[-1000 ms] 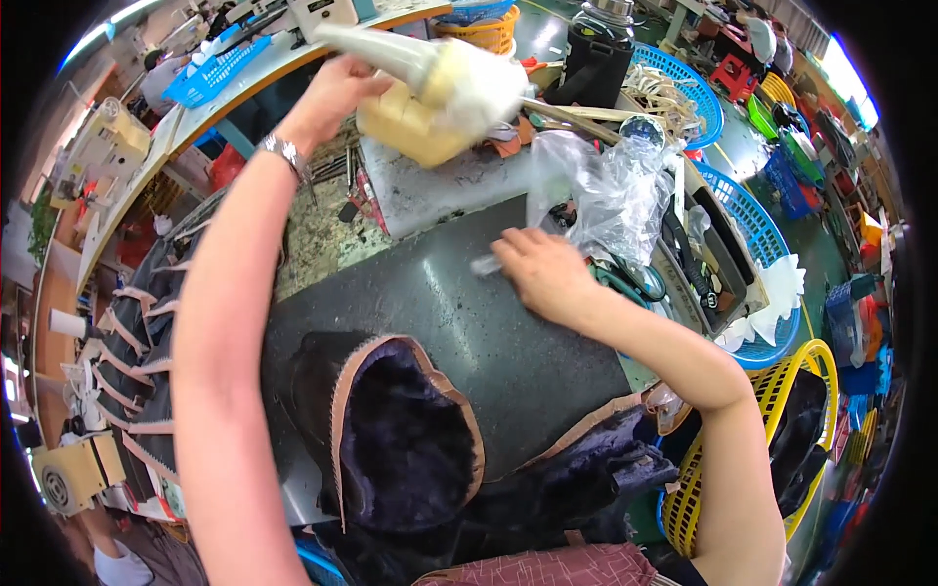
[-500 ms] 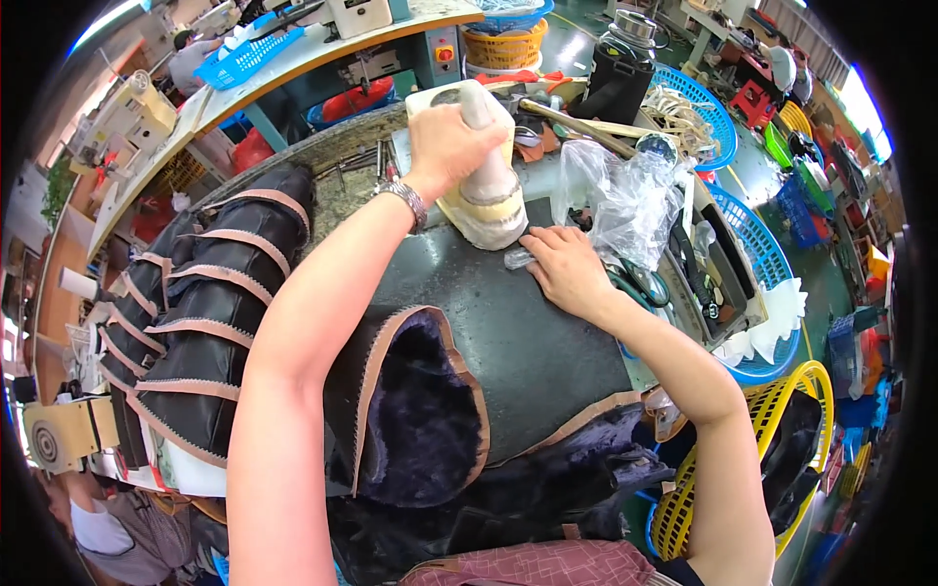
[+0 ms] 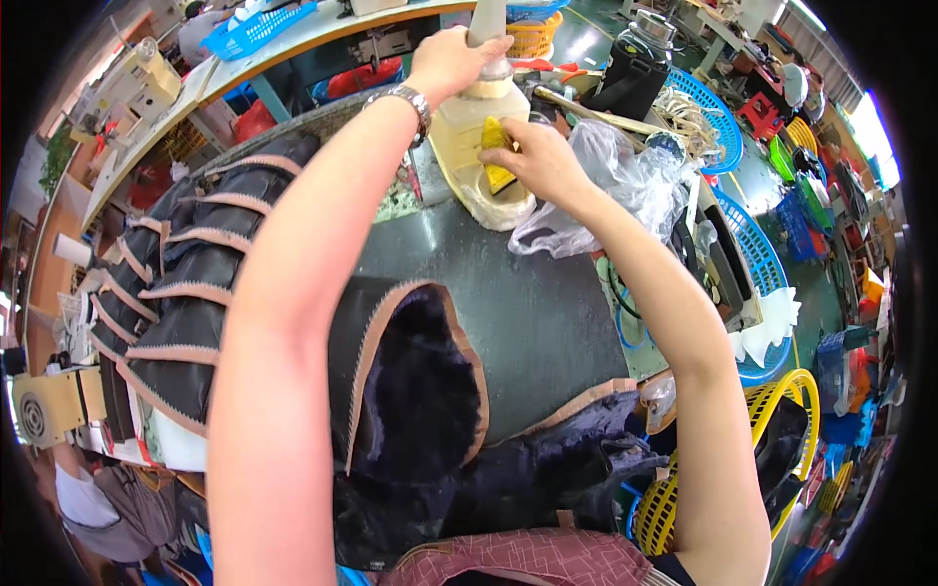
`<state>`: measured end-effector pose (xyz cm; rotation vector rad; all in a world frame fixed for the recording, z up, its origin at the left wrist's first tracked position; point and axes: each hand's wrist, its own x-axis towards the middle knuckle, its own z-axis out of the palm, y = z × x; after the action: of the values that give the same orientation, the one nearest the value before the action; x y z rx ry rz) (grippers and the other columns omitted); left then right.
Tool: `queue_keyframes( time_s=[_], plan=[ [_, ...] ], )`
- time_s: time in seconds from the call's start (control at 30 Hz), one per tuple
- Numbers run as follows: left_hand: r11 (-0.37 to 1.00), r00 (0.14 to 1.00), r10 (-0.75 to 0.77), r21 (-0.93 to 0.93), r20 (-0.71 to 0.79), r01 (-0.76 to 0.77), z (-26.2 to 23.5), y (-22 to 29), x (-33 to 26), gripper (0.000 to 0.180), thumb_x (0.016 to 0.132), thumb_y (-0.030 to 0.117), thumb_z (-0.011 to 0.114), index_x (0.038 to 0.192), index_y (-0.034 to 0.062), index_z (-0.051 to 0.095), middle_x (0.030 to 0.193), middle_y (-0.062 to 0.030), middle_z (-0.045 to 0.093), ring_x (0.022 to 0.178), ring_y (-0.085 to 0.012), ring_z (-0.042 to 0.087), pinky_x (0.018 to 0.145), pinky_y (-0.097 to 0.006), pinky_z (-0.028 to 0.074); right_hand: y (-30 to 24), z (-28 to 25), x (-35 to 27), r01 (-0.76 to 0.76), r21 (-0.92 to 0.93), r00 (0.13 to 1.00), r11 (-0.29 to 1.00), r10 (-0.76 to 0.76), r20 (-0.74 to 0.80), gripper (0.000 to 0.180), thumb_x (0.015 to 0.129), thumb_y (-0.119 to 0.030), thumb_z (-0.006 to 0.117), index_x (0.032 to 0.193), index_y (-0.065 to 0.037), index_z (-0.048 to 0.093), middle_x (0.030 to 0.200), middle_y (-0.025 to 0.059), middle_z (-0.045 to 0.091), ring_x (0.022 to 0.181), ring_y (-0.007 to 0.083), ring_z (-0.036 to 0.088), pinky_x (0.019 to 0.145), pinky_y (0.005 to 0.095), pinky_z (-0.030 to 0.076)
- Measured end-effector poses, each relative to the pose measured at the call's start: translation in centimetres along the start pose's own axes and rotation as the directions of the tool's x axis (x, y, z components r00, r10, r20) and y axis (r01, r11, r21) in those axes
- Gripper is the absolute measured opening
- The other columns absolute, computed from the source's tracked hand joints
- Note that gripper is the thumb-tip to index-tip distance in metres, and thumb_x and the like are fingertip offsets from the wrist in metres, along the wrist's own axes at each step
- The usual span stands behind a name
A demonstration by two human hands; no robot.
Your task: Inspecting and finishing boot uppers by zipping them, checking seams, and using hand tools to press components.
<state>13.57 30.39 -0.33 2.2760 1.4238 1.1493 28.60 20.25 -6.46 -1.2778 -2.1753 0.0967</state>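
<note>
My left hand point(image 3: 451, 63) is wrapped round the neck of a pale, cloudy plastic bottle point(image 3: 469, 122) at the far side of the table. A cream, scoop-like rim point(image 3: 503, 217) curves round the bottle's near end. Between the thumb and fingers of my right hand point(image 3: 549, 168) is a small yellow flat piece point(image 3: 495, 176), held down against the hollow inside that rim. Its exact kind cannot be made out. Crumpled clear plastic bags point(image 3: 620, 176) lie just right of the bottle, partly under my right wrist.
Stacked black boot-shaft pieces with pinkish zigzag edges point(image 3: 200, 254) lie on the left. A fur-lined black piece point(image 3: 415, 391) rests nearer me. Right stand a tool box point(image 3: 731, 278), blue baskets point(image 3: 728, 127) and a yellow basket point(image 3: 806, 430). A dark flask point(image 3: 630, 73) stands far right.
My left hand has moved up and away with the bottle's neck, which stands more upright. My right hand has left the tabletop and now holds the yellow piece at the bottle's near end.
</note>
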Motion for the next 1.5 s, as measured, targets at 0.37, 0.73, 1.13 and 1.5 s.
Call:
queue_keyframes(
  time_s=[0.37, 0.73, 1.13, 1.5],
  plan=[
    [0.728, 0.317, 0.506, -0.199, 0.802, -0.656, -14.4, 10.2, -29.6, 0.075, 0.065, 0.054, 0.068, 0.115, -0.0005, 0.054, 0.115, -0.0175, 0.055, 0.109, -0.0346, 0.052, 0.093, -0.043, 0.042, 2.9, -3.0, -4.0, -0.492, 0.621, 0.794, 0.611, 0.607, 0.031, 0.017, 0.084, -0.017, 0.057, 0.081, 0.0, 0.061, 0.061, 0.0024, 0.058, 0.049, 0.0129, 0.052, 0.045, 0.0249, 0.042],
    [0.779, 0.467, 0.395, -0.018, 0.791, -0.627, -14.1, 2.0, -39.0, 0.07, 0.069, 0.026, 0.073, 0.129, 0.0071, 0.042, 0.137, -0.0142, 0.038, 0.124, -0.0332, 0.039, 0.101, -0.042, 0.037, -3.7, -6.7, -16.1, -0.324, 0.946, 0.867, -0.005, 0.399, 0.299, 0.022, 0.092, -0.027, 0.054, 0.097, -0.006, 0.056, 0.079, 0.0051, 0.064, 0.057, 0.0103, 0.062, 0.046, 0.0195, 0.048],
    [0.934, 0.672, 0.334, -0.326, 0.661, -0.143, -13.4, -0.5, -40.4, 0.062, 0.072, 0.013, 0.067, 0.13, 0.0101, 0.047, 0.143, -0.0159, 0.033, 0.134, -0.0331, 0.028, 0.11, -0.044, 0.023, -13.1, -6.5, -20.3, -0.336, 0.929, 0.933, -0.152, 0.082, 0.351, 0.034, 0.091, -0.025, 0.055, 0.11, 0.003, 0.055, 0.096, 0.0207, 0.064, 0.076, 0.0264, 0.068, 0.063, 0.0325, 0.057],
    [0.953, 0.958, -0.124, -0.238, 0.258, 0.187, -11.0, 1.1, -41.5, 0.018, 0.094, 0.017, 0.049, 0.091, 0.0009, 0.057, 0.086, -0.0139, 0.062, 0.08, -0.0262, 0.061, 0.07, -0.032, 0.047, -21.5, -5.7, -20.7, 0.332, 0.549, 0.91, 0.767, -0.414, 0.029, 0.017, 0.075, -0.011, 0.068, 0.091, -0.005, 0.067, 0.082, 0.0098, 0.068, 0.065, 0.021, 0.066, 0.059, 0.0278, 0.054]
  ],
)
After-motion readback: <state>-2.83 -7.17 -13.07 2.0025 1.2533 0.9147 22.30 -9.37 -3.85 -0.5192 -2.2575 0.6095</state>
